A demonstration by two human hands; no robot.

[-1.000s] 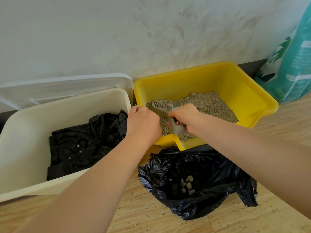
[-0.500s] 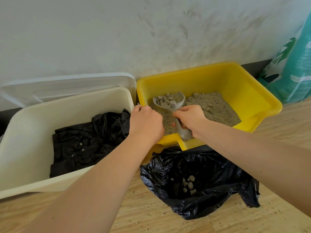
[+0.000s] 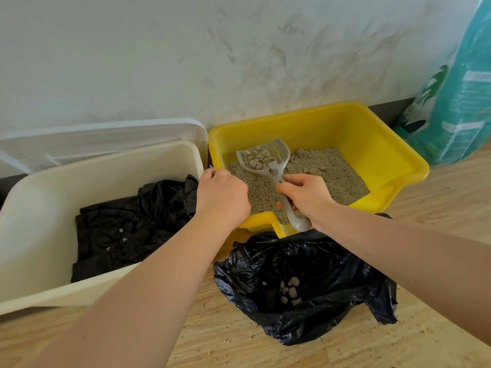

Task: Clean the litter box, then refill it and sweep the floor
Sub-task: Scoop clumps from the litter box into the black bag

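Observation:
A yellow litter box stands against the wall, part filled with grey litter. My right hand grips the handle of a grey slotted scoop, raised above the litter with pale clumps in its bowl. My left hand is closed on the box's near-left rim. On the floor just in front of the box lies an open black trash bag with a few clumps inside.
A cream bin holding a crumpled black bag stands left, its white lid leaning on the wall behind. A teal litter sack stands at the right. Litter grains speckle the wooden floor.
The scoop came up out of the litter with clumps in it and rose higher above the litter. My left hand stayed on the box's rim.

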